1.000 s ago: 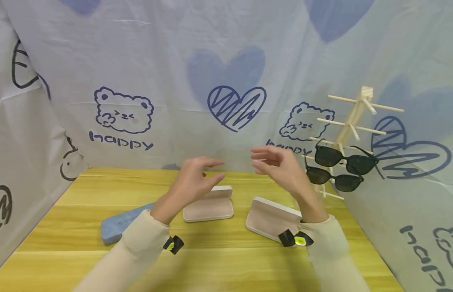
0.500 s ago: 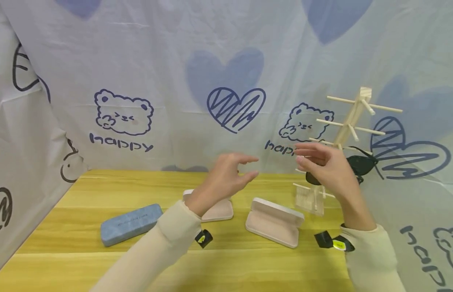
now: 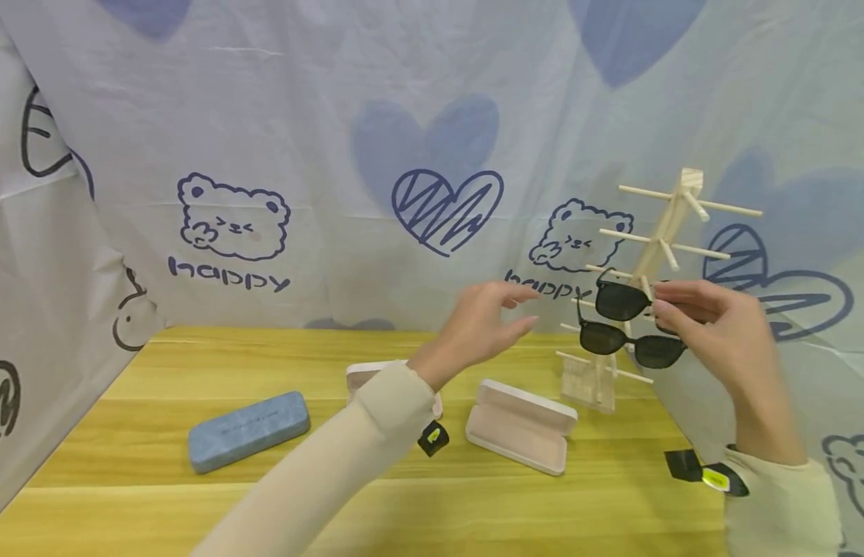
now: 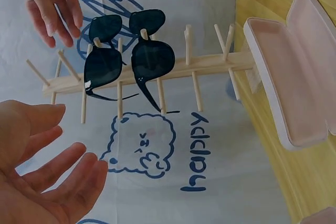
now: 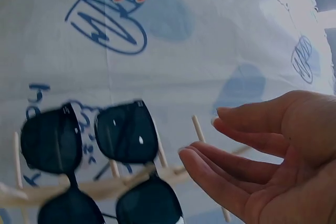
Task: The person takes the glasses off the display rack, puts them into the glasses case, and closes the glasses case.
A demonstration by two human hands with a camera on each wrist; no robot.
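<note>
Carefully now: your right hand (image 3: 731, 333) is spread beside the upper sunglasses (image 3: 621, 302) and grips nothing; your left hand (image 3: 473, 325), also spread, holds nothing either. The upper sunglasses hang just above the lower sunglasses (image 3: 602, 338) on the wooden rack (image 3: 671, 220), so a careless lift could snag the other pair, and a sideways tug could topple the wooden rack.
</note>
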